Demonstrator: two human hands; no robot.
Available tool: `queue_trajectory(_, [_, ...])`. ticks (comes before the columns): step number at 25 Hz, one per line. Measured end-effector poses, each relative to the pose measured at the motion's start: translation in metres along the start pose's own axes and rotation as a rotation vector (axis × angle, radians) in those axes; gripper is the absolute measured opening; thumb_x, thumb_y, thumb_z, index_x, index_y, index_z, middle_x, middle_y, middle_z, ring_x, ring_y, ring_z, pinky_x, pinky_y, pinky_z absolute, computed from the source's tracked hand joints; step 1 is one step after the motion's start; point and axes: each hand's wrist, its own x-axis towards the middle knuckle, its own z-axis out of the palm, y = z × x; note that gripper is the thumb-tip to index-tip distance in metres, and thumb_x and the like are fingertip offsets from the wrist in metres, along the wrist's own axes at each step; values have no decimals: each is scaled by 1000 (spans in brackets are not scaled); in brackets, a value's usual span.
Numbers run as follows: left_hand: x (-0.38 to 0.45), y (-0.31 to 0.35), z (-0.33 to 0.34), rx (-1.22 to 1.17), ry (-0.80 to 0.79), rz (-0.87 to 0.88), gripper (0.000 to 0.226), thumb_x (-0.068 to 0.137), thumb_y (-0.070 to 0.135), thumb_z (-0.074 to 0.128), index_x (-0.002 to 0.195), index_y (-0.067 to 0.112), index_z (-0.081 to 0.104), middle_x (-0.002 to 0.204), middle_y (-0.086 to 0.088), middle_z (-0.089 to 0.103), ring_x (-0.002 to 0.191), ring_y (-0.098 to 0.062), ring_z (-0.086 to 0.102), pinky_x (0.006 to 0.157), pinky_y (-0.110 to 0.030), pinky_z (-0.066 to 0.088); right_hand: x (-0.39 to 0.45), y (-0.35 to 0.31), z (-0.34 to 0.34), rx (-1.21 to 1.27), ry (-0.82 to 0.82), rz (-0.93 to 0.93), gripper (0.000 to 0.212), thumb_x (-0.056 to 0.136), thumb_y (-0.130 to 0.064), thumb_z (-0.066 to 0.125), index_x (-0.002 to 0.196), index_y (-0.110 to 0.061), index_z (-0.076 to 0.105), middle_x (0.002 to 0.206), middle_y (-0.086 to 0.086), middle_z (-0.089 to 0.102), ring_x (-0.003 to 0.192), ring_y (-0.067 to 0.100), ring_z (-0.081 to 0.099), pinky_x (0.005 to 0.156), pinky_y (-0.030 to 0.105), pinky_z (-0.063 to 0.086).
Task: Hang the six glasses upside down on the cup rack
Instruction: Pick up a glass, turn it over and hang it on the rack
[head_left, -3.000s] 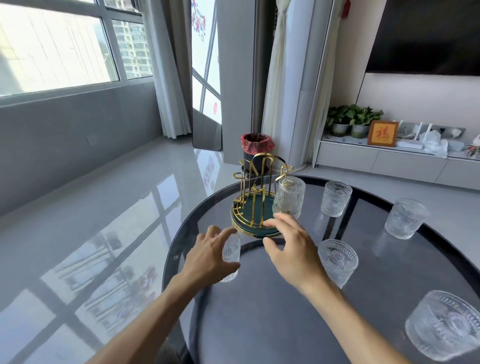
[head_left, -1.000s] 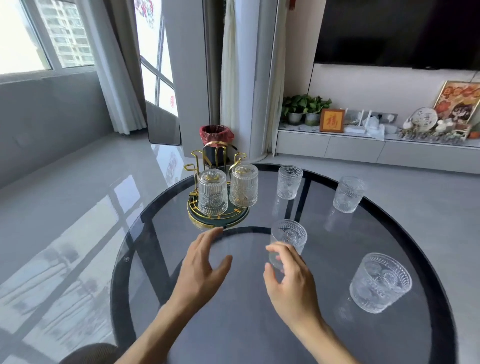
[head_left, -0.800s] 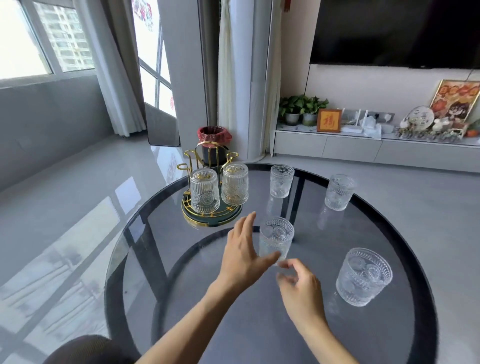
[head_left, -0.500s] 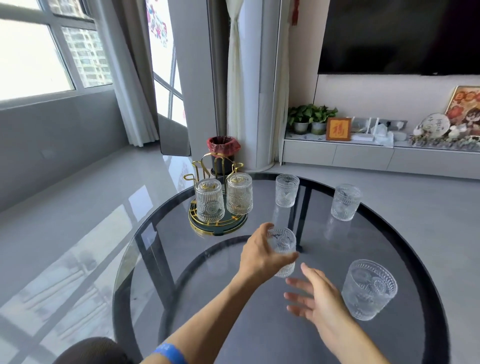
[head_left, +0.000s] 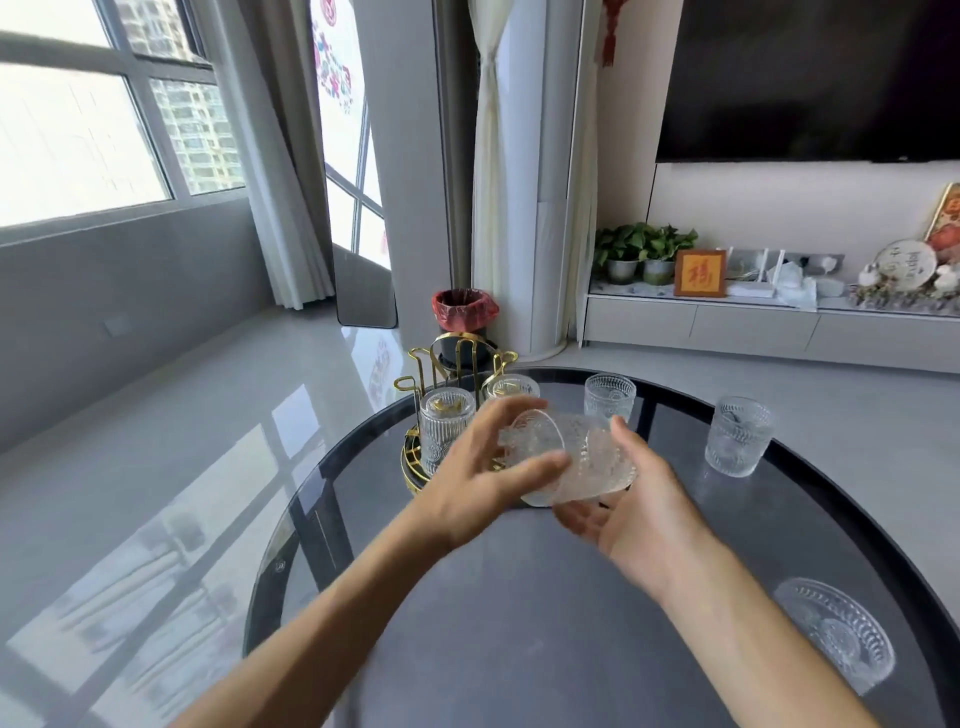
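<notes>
Head view: left hand (head_left: 480, 483) and right hand (head_left: 631, 512) both close around one clear ribbed glass tumbler (head_left: 569, 460), tipped on its side above the round dark glass table (head_left: 519, 623), just in front of the gold wire cup rack (head_left: 457, 410), where two glasses already hang inverted. Judged rigid, brittle, slick and fairly heavy; best held around the textured wall, fingers clear of the rim, three glasses left standing.

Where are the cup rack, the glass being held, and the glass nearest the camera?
cup rack (head_left: 457, 347): head view, top of the gold handle loop.
held glass (head_left: 576, 457): head view, patterned side wall between both hands.
nearest glass (head_left: 836, 631): head view, inside of its bowl, lower right.
</notes>
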Motion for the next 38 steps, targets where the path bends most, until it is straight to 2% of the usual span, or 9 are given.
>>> queue_trajectory(2, [24,-8,-29,82,112,-33,47,86,50,62,128,30,57,130,8,60,119,-10,56,102,-41,47,17,-25,15,-137,113,-136,43,80,-44,72,113,-16,64,106,14,70,83,33,70,65,40,58])
queue_trajectory(5, [66,-27,-67,564,271,42,44,96,36,54,135,17,55,138,-4,57,122,-18,52,103,-39,43,49,-64,45,-289,224,-425,46,77,-40,77,116,-25,58,116,9,66,100,33,68,63,39,59])
queue_trajectory(9, [107,-57,-90,921,83,34,56,101,41,38,152,21,29,162,-6,23,149,-26,19,120,-49,18,100,-95,87,-632,157,-691,39,69,-28,82,100,-28,58,118,1,63,107,27,64,81,52,58])
queue_trajectory(12, [120,-70,-92,888,70,16,58,100,45,34,153,21,28,162,-2,25,149,-21,22,119,-51,12,143,-97,109,-818,154,-688,45,66,-27,83,103,-24,57,117,1,60,107,26,62,87,53,55])
queue_trajectory(16, [116,-75,-93,838,114,75,57,99,42,36,150,16,34,158,-3,35,144,-21,33,116,-46,21,178,-92,111,-768,239,-605,40,65,-32,80,98,-26,57,107,1,65,95,23,66,67,47,62])
queue_trajectory(20, [115,-72,-90,816,102,72,57,100,42,38,150,16,34,158,-3,35,144,-21,33,115,-42,24,192,-94,96,-857,312,-646,44,61,-29,82,98,-27,58,109,-3,60,99,22,61,79,46,59])
queue_trajectory(26, [114,-68,-95,799,21,-5,68,92,54,27,154,26,26,163,4,22,148,-17,23,119,-49,10,203,-87,92,-1513,46,-734,43,64,-24,88,93,-24,57,107,0,58,95,20,53,72,29,37])
queue_trajectory(31, [118,-64,-101,778,-11,-36,69,87,53,26,152,30,29,162,7,23,145,-16,30,120,-53,9,213,-84,92,-1869,-135,-583,40,70,-16,84,95,-30,57,91,0,61,79,20,57,66,34,47])
queue_trajectory(38, [116,-66,-100,748,-14,-45,70,84,50,24,153,33,26,163,10,18,147,-15,25,120,-51,8,222,-80,88,-1928,-100,-502,42,76,-7,78,96,-36,56,125,5,57,102,27,59,82,43,52])
